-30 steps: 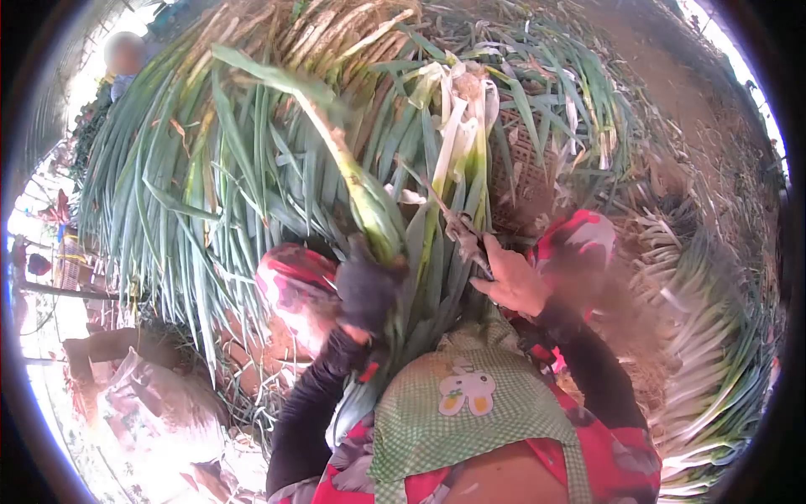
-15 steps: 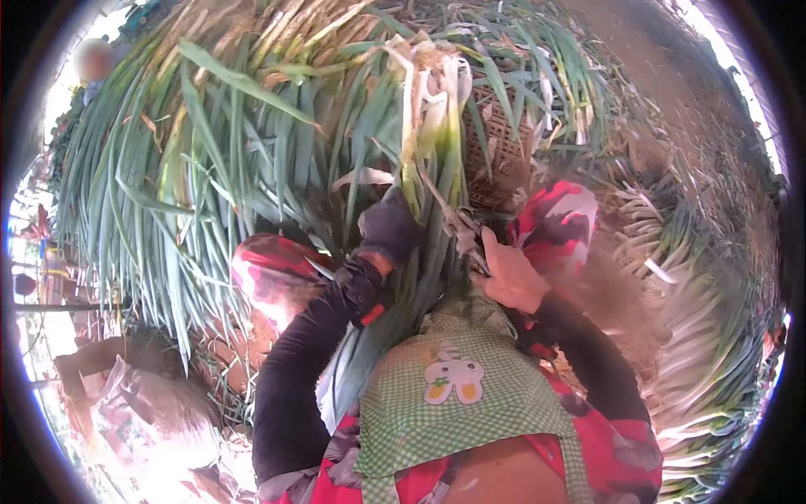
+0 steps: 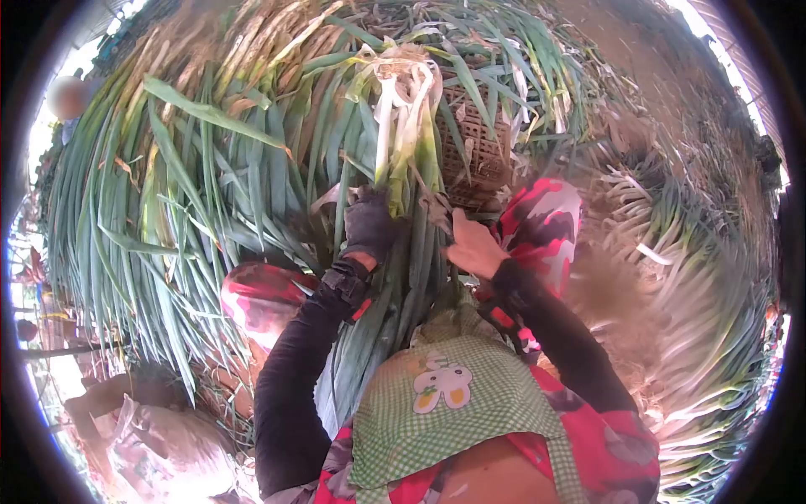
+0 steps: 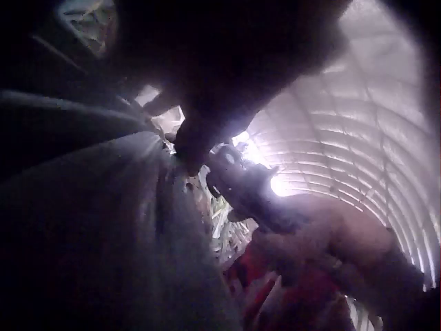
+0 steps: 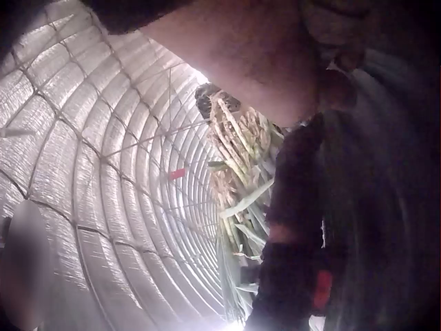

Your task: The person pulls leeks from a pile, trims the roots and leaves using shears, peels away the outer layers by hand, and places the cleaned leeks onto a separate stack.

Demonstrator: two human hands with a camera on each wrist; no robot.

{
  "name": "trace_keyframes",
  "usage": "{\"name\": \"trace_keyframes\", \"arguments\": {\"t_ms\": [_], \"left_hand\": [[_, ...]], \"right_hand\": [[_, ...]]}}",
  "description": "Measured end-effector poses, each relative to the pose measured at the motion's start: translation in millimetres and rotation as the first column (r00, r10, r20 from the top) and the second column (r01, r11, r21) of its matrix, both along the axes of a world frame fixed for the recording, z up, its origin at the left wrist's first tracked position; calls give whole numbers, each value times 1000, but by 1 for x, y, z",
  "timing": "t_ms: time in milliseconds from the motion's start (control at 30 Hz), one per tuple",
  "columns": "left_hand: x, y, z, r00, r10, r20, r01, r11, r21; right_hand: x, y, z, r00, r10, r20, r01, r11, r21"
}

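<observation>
A bunch of large green onions (image 3: 405,126) runs from pale, rooty ends at the far side back toward the apron, its long green leaves (image 3: 382,302) against the body. My left hand (image 3: 369,225), in a dark glove, grips stalks of this bunch just below their pale part. On the bunch's right side, my bare right hand (image 3: 474,245) pinches a withered brown leaf (image 3: 436,208) with bent fingers. The right wrist view shows the right hand (image 5: 262,62) close up, its fingertips in shadow. Dark shapes cover most of the left wrist view.
A big heap of green onions (image 3: 210,168) spreads at the left and front. Beside the bunch is a woven basket (image 3: 474,160). More onions with white stems (image 3: 688,353) lie in a row on the right. A pale sack (image 3: 168,445) stands at lower left. A person (image 3: 67,101) shows far left.
A yellowish-green stalk that stuck up from my left hand no longer shows there. The left hand has moved forward up the bunch. My right hand has shifted slightly forward and left, still at the withered leaf.
</observation>
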State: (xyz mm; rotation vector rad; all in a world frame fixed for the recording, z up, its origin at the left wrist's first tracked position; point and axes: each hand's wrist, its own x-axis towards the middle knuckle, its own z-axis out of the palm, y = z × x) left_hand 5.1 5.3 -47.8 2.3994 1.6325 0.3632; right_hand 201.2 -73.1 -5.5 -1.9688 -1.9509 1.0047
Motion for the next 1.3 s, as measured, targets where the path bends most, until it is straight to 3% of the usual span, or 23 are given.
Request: {"name": "trace_keyframes", "arguments": {"t_ms": [100, 200, 300, 400, 500, 633, 700, 767, 800, 833, 933, 1033, 1067, 1167, 1200, 1233, 1300], "left_hand": [[3, 8, 4, 997, -65, -38, 67, 997, 35], [20, 10, 39, 977, -117, -179, 102, 990, -94], [28, 18, 45, 964, -119, -239, 88, 986, -138], [31, 26, 25, 981, -70, -183, 85, 993, 80], [32, 40, -9, 945, 7, -328, 50, 985, 165], [30, 42, 4, 964, -134, -229, 188, 954, 233], [35, 42, 11, 955, -89, -283, 127, 985, 120], [39, 39, 13, 957, -63, -282, 71, 997, 19], [41, 36, -10, 914, 75, -399, 3, 981, 192], [41, 36, -3, 924, 52, -380, 8, 988, 154], [37, 35, 13, 931, -25, -363, 55, 996, 72], [26, 43, 15, 988, -27, -152, 14, 996, -85], [26, 38, 18, 972, -34, -234, 30, 999, -22], [30, 40, 29, 967, -36, -253, -28, 969, -245], [30, 42, 14, 985, 45, -167, -68, 989, -131], [24, 49, 1, 985, 24, -168, -56, 981, -186], [11, 60, -3, 985, -16, -171, -37, 954, -299]], "right_hand": [[5, 27, -10, 999, -50, 7, 49, 998, 32], [11, 55, -15, 994, -109, -22, 111, 992, 58], [15, 80, -19, 983, -177, -41, 179, 981, 73], [21, 104, -24, 988, -153, -11, 153, 983, 105], [24, 131, -26, 984, -179, 9, 178, 981, 81], [30, 167, -26, 986, -168, -4, 168, 984, 67], [34, 195, -39, 979, -202, 2, 201, 977, 76], [43, 227, -78, 986, -125, 106, 110, 984, 140], [46, 223, -53, 982, -183, 42, 177, 978, 114], [46, 216, -34, 971, -240, -19, 241, 968, 74], [44, 187, -29, 990, -144, 4, 144, 989, 45], [43, 144, -24, 997, -80, -25, 81, 996, 45], [41, 122, -24, 997, -61, -43, 63, 997, 47], [28, 50, -7, 995, 19, -98, -21, 1000, -22], [25, 26, -2, 995, 54, -88, -55, 998, -17], [24, 8, 1, 993, 88, -78, -89, 996, -13], [34, -12, 5, 994, 1, -112, -3, 1000, -16]]}}
